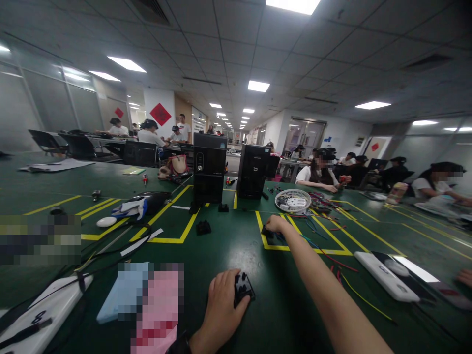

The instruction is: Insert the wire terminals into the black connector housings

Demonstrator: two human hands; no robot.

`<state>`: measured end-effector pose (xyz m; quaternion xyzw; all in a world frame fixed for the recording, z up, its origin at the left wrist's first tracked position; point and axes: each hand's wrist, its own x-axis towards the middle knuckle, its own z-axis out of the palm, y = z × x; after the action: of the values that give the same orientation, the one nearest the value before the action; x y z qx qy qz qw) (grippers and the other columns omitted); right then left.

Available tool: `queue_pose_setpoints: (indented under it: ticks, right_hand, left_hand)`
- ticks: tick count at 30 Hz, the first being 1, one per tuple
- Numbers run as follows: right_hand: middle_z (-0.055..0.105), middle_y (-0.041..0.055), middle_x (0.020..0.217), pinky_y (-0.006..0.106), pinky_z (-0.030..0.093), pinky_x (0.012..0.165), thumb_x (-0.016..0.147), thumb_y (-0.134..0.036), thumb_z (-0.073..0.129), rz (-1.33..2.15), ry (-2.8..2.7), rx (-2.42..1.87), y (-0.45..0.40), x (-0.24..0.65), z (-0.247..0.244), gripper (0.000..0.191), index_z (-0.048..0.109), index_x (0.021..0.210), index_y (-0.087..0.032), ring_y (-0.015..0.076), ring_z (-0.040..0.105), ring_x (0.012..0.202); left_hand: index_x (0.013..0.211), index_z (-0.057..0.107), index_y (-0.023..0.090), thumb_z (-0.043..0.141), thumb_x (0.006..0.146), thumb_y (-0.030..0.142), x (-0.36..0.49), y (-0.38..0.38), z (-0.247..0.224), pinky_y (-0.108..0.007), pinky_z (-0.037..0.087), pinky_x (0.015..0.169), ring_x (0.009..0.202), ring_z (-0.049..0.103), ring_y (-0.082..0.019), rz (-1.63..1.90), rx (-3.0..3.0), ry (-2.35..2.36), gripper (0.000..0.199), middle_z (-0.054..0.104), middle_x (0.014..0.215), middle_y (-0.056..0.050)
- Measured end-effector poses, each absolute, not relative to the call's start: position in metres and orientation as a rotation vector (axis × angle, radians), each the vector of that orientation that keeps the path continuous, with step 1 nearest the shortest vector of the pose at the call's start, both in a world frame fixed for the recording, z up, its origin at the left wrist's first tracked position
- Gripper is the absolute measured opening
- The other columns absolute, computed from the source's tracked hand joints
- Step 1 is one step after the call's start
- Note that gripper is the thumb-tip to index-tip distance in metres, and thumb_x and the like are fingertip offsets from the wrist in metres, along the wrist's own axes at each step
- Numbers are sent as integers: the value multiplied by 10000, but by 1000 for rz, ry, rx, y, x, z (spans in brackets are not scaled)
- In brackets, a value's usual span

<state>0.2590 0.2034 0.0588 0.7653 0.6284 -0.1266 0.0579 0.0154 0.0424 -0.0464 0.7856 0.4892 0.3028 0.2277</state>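
Note:
My left hand [221, 302] rests near the front of the green table, its thumb and fingers closed around the edge of a small black plastic part [244, 286] with raised pieces on it. Stretched farther out, my right hand [276, 224] has its fingers closed on another small black part [268, 232] inside a yellow-taped outline; the fingers partly hide it. Two more black plastic parts lie between the hands and the computer towers, a nearer one [203, 227] and a farther one [223, 208].
Two black computer towers, left [209, 169] and right [252, 172], stand at the back. Beyond my right hand are a white basket [293, 201] and loose wires [324, 248]. White devices lie at right [387, 278] and left [47, 309]. A co-worker [319, 172] sits across the table.

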Motion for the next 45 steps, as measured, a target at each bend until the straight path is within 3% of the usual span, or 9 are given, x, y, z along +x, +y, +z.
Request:
queue_pose_setpoints:
  ticks: [7, 12, 19, 24, 29, 36, 45]
  right_hand:
    - [518, 98, 1281, 494, 400, 964, 932, -307, 528, 43, 2428, 2190, 143, 224, 54, 321, 533, 1229, -183, 261, 507, 1140]
    - [592, 25, 1164, 298, 400, 925, 804, -270, 637, -62, 2925, 1485, 66, 191, 36, 408, 596, 1210, -277, 193, 520, 1067]
    - [600, 46, 1026, 315, 397, 826, 795, -429, 685, 5, 2993, 1231, 58, 182, 15, 394, 634, 1142, -248, 214, 497, 967]
    - [602, 60, 1027, 340, 413, 826, 817, -373, 682, 110, 2926, 1312, 111, 180, 11, 346, 633, 1123, -220, 227, 503, 987]
    - [588, 64, 1126, 431, 461, 867, 905, -340, 580, 176, 2838, 1463, 159, 174, 12, 278, 585, 1129, -175, 229, 556, 1024]
    - [573, 77, 1203, 409, 517, 836, 929, -330, 553, 210, 2724, 1768, 178, 161, 22, 285, 563, 1177, -189, 210, 596, 992]
    - [485, 92, 1340, 500, 425, 964, 926, -338, 554, 327, 2305, 2418, 160, 221, 48, 350, 525, 1247, -203, 263, 509, 1159]
  left_hand:
    - [1278, 435, 176, 633, 696, 289, 16, 45, -53, -446, 283, 1039, 1209, 439, -294, 882, 2149, 1350, 625, 513, 1274, -109]
    - [1367, 272, 163, 677, 649, 254, 18, 46, -64, -437, 332, 1024, 1248, 402, -297, 1026, 2114, 1352, 830, 402, 1366, -134]
    - [1387, 215, 189, 697, 633, 221, 17, 47, -71, -464, 338, 1037, 1282, 358, -310, 1150, 2165, 1326, 896, 360, 1384, -127]
    - [1381, 234, 184, 663, 693, 273, 18, 49, -70, -479, 338, 1039, 1280, 361, -313, 1189, 2169, 1343, 816, 371, 1368, -131]
    - [1406, 197, 195, 644, 707, 279, 17, 48, -67, -490, 326, 1048, 1288, 350, -317, 1174, 2157, 1353, 834, 341, 1390, -129]
    - [1411, 172, 197, 646, 719, 258, 17, 48, -67, -479, 330, 1052, 1298, 341, -312, 1152, 2169, 1354, 841, 319, 1404, -130]
    - [1395, 210, 174, 572, 786, 287, 19, 49, -67, -498, 323, 1043, 1290, 341, -312, 1128, 2177, 1371, 717, 334, 1398, -143]
